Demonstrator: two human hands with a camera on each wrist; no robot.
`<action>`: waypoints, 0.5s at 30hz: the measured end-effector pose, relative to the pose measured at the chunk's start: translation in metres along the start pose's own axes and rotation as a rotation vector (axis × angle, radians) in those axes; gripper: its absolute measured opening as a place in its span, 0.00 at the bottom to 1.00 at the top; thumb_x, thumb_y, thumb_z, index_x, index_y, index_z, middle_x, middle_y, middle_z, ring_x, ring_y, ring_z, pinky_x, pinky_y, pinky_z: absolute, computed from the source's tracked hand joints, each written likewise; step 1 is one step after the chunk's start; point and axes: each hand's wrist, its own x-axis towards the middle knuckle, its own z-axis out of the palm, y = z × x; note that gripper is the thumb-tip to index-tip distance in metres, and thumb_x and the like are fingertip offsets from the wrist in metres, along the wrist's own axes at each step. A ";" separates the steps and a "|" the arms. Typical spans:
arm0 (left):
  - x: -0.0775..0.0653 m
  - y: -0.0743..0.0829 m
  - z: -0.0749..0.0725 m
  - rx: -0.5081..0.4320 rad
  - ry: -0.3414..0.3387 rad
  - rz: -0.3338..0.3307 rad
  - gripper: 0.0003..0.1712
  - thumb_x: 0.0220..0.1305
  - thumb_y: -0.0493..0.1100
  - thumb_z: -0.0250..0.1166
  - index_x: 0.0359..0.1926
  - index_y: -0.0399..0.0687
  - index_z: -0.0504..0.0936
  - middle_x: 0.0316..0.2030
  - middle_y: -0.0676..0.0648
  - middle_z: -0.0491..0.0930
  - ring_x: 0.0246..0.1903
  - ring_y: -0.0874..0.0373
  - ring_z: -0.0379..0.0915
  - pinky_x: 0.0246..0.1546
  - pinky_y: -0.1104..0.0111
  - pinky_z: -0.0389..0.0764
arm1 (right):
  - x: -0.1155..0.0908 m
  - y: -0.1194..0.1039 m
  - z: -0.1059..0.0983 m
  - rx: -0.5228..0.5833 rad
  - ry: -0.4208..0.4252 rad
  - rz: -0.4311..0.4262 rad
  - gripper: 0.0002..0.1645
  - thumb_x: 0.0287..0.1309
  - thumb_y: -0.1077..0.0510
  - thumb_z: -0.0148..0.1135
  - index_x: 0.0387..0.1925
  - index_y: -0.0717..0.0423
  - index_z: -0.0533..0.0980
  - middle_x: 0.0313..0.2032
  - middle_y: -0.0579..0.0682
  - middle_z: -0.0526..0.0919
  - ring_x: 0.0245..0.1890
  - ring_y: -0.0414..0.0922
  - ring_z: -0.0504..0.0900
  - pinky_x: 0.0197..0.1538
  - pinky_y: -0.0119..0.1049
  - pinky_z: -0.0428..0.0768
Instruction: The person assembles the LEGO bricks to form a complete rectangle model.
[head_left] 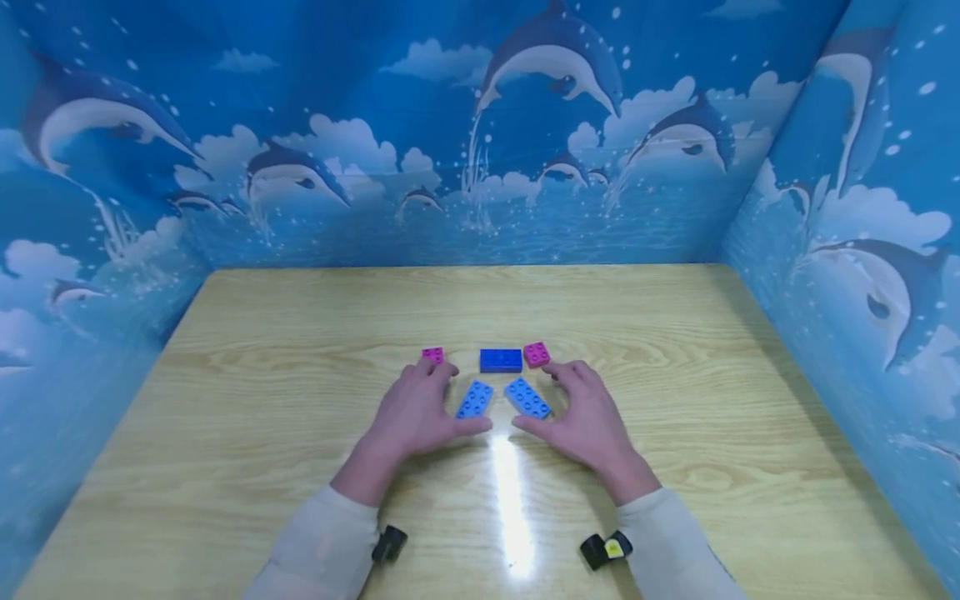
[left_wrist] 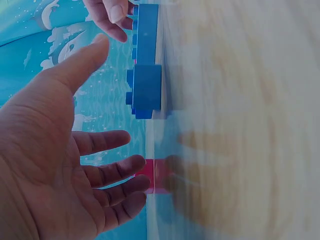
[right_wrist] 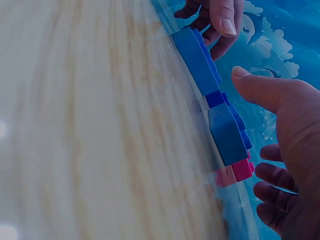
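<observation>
Five building bricks lie stud side up on the table. My left hand (head_left: 420,414) curves loosely around the left side of a light blue brick (head_left: 475,400), holding nothing. Its fingertips reach close to a small pink brick (head_left: 432,354), partly hidden behind them in the left wrist view. Mirroring it, my right hand (head_left: 588,417) has its thumb and fingers spread beside a second light blue brick (head_left: 528,398), with nothing in its grasp. Just beyond its index fingertip sits another pink brick (head_left: 536,354). Between the pink ones lies a dark blue brick (head_left: 501,361).
The bricks stand on a wood-grain table (head_left: 300,317). A dolphin-print backdrop (head_left: 465,217) rises along its far edge and both sides. Dark bands (head_left: 389,543) show at the cuffs of both pale sleeves (head_left: 318,550). Light glares off the tabletop between the forearms.
</observation>
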 end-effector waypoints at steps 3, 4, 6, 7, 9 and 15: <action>0.000 0.001 0.002 -0.005 -0.013 0.006 0.57 0.42 0.78 0.71 0.66 0.48 0.74 0.66 0.39 0.67 0.62 0.40 0.65 0.59 0.47 0.71 | 0.000 0.000 0.001 -0.003 -0.007 -0.015 0.56 0.39 0.24 0.74 0.63 0.53 0.74 0.48 0.48 0.76 0.44 0.47 0.75 0.46 0.47 0.78; -0.001 0.002 0.003 -0.007 -0.017 0.007 0.57 0.42 0.78 0.71 0.66 0.48 0.74 0.66 0.39 0.68 0.62 0.40 0.66 0.59 0.47 0.71 | -0.001 0.000 0.001 -0.003 -0.009 -0.023 0.55 0.39 0.24 0.74 0.63 0.53 0.74 0.47 0.48 0.76 0.43 0.46 0.75 0.45 0.46 0.78; -0.001 0.002 0.004 -0.013 -0.022 0.012 0.56 0.42 0.77 0.72 0.65 0.47 0.75 0.65 0.39 0.69 0.62 0.40 0.66 0.59 0.47 0.71 | -0.001 0.000 0.002 -0.002 -0.016 -0.028 0.53 0.40 0.26 0.75 0.61 0.53 0.75 0.46 0.48 0.76 0.42 0.46 0.75 0.44 0.44 0.78; -0.001 0.003 0.004 -0.013 -0.023 0.016 0.55 0.42 0.76 0.73 0.64 0.47 0.75 0.65 0.39 0.69 0.61 0.41 0.67 0.59 0.47 0.72 | -0.001 0.000 0.002 -0.001 -0.019 -0.028 0.51 0.40 0.28 0.76 0.61 0.53 0.75 0.46 0.47 0.76 0.42 0.45 0.75 0.44 0.44 0.78; -0.001 0.003 0.005 -0.010 -0.024 0.025 0.55 0.42 0.76 0.73 0.64 0.46 0.76 0.64 0.39 0.70 0.61 0.41 0.68 0.58 0.48 0.72 | -0.001 0.000 0.003 0.002 -0.027 -0.025 0.48 0.41 0.32 0.78 0.60 0.53 0.76 0.45 0.47 0.76 0.42 0.45 0.75 0.44 0.43 0.78; -0.001 0.003 0.008 -0.013 -0.019 0.055 0.53 0.41 0.74 0.75 0.61 0.45 0.78 0.59 0.39 0.73 0.56 0.43 0.71 0.56 0.50 0.74 | -0.001 0.000 0.005 -0.002 -0.046 -0.021 0.41 0.43 0.39 0.79 0.57 0.53 0.77 0.44 0.46 0.76 0.42 0.44 0.75 0.45 0.43 0.78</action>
